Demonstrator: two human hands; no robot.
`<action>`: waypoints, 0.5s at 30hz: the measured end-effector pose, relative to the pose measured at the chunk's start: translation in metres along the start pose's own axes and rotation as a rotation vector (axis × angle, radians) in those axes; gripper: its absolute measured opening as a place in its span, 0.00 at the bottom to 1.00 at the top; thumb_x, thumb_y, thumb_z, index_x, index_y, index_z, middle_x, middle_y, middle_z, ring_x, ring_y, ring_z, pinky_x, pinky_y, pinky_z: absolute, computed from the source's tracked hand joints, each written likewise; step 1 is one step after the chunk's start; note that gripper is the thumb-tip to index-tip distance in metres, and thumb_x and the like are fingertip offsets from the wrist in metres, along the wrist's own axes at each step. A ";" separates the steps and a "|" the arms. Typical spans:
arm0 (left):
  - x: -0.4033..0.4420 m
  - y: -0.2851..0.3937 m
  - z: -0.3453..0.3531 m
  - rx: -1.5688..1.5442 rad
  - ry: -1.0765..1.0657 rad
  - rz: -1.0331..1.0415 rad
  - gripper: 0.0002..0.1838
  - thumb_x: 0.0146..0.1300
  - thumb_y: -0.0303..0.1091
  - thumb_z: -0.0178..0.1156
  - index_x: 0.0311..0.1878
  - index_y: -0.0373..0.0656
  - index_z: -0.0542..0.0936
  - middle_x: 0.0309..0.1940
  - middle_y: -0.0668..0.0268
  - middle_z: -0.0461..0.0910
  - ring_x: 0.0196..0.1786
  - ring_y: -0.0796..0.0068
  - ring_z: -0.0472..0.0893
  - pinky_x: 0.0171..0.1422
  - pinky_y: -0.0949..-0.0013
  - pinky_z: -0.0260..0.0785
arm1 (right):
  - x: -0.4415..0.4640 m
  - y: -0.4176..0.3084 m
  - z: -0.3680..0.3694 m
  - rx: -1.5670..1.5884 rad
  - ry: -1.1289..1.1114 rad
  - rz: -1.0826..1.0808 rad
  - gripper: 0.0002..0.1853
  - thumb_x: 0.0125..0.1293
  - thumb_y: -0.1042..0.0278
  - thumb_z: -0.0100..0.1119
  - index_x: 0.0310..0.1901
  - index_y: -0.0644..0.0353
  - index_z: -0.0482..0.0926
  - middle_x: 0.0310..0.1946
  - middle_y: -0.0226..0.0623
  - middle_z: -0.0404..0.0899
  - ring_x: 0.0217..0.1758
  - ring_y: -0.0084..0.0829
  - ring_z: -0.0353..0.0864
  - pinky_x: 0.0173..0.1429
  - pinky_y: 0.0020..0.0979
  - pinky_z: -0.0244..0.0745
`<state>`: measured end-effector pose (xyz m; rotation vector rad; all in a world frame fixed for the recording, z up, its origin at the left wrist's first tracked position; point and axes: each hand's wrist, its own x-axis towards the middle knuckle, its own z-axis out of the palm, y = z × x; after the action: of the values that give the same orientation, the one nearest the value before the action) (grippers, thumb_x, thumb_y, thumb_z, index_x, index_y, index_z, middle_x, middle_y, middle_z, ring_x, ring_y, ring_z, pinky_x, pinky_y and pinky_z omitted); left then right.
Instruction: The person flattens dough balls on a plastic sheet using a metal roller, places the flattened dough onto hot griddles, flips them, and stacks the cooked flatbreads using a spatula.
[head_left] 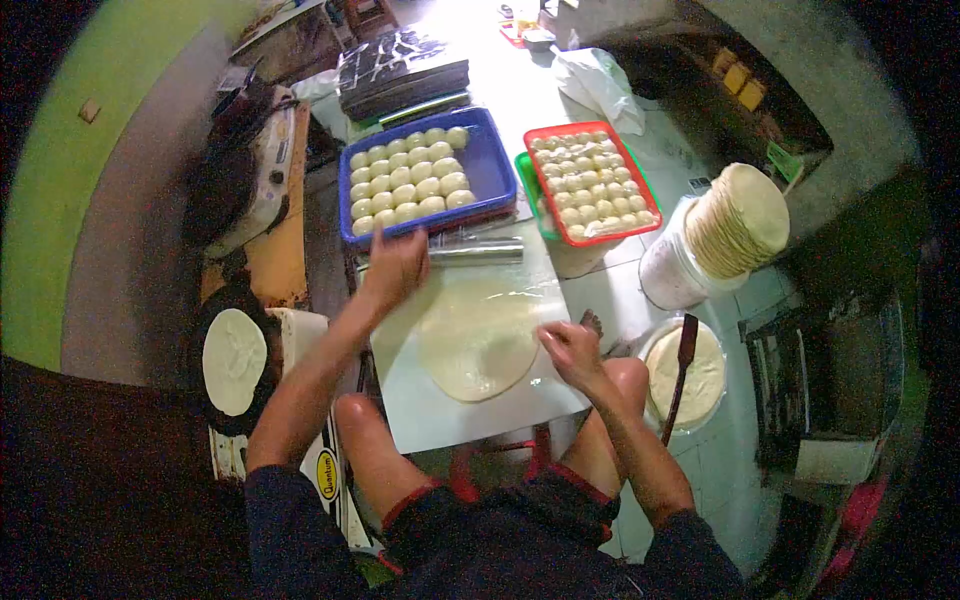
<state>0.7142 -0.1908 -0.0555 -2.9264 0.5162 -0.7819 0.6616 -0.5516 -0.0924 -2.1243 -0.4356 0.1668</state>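
Observation:
A thin, flattened round of dough (470,350) lies on a white board (430,425) in front of me, with shiny glints like clear film over it. My left hand (398,270) is raised over the board's far left part, below the blue tray (490,165); motion blurs its fingers. Close by on its right is a shiny metal cylinder (475,251). At the right edge of the dough round, my right hand (572,354) has its fingers curled together; what they hold, if anything, is too small to make out. Rows of dough balls (410,180) fill most of the blue tray.
A red tray (640,225) of film-covered dough balls sits back right. A stack of flat rounds (740,225) leans on a white bucket (672,265). A brown spatula (684,365) crosses a bowl of dough (700,375). On the left, a flatbread (235,360) lies on a dark pan (228,300).

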 end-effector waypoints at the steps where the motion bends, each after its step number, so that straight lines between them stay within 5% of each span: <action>1: 0.045 -0.013 -0.041 -0.005 -0.453 -0.219 0.11 0.69 0.34 0.54 0.51 0.41 0.74 0.36 0.56 0.83 0.42 0.51 0.85 0.75 0.26 0.44 | 0.030 -0.004 0.020 -0.006 0.000 -0.032 0.11 0.66 0.64 0.63 0.42 0.63 0.86 0.36 0.49 0.85 0.41 0.46 0.85 0.47 0.39 0.77; 5: 0.107 -0.045 -0.090 0.168 0.402 -0.159 0.16 0.65 0.35 0.61 0.55 0.45 0.75 0.52 0.56 0.80 0.48 0.51 0.82 0.76 0.32 0.48 | 0.130 0.002 0.098 -0.113 -0.095 -0.327 0.09 0.64 0.66 0.62 0.38 0.60 0.87 0.38 0.47 0.83 0.46 0.48 0.81 0.53 0.44 0.76; 8: 0.084 -0.018 -0.110 -0.060 0.268 -0.197 0.20 0.61 0.37 0.67 0.55 0.43 0.77 0.53 0.54 0.81 0.54 0.52 0.81 0.70 0.44 0.62 | 0.164 -0.015 0.135 -0.230 -0.271 -0.514 0.06 0.61 0.67 0.63 0.32 0.57 0.87 0.36 0.44 0.82 0.46 0.46 0.79 0.52 0.44 0.76; 10: 0.031 0.012 -0.099 -0.396 -0.073 -0.344 0.19 0.60 0.34 0.67 0.54 0.42 0.77 0.54 0.51 0.81 0.56 0.49 0.81 0.66 0.52 0.70 | 0.179 -0.009 0.157 -0.277 -0.328 -0.659 0.05 0.58 0.68 0.64 0.29 0.57 0.86 0.37 0.43 0.82 0.46 0.45 0.79 0.52 0.42 0.77; 11: -0.001 0.025 -0.078 -0.467 0.017 -0.301 0.17 0.60 0.32 0.67 0.51 0.41 0.78 0.51 0.50 0.82 0.56 0.48 0.81 0.62 0.53 0.74 | 0.187 -0.003 0.167 -0.298 -0.354 -0.732 0.04 0.56 0.68 0.64 0.28 0.57 0.85 0.37 0.43 0.82 0.46 0.45 0.79 0.51 0.42 0.77; 13: -0.065 0.052 -0.039 -0.590 -0.219 -0.528 0.22 0.61 0.31 0.67 0.58 0.41 0.76 0.55 0.49 0.80 0.59 0.47 0.80 0.68 0.51 0.70 | 0.196 0.006 0.180 0.031 -0.624 -0.547 0.05 0.53 0.67 0.66 0.31 0.55 0.84 0.42 0.42 0.81 0.51 0.45 0.78 0.55 0.44 0.75; 15: -0.118 0.066 0.009 -0.538 -0.232 -0.659 0.25 0.62 0.34 0.67 0.62 0.44 0.73 0.58 0.47 0.79 0.63 0.47 0.78 0.71 0.53 0.69 | 0.198 0.010 0.175 -0.152 -0.479 -1.015 0.11 0.53 0.67 0.66 0.40 0.53 0.84 0.46 0.42 0.81 0.54 0.46 0.78 0.60 0.48 0.71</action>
<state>0.6031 -0.2130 -0.1286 -3.6742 -0.3450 -0.3496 0.7986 -0.3463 -0.1890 -1.7396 -1.7752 0.0456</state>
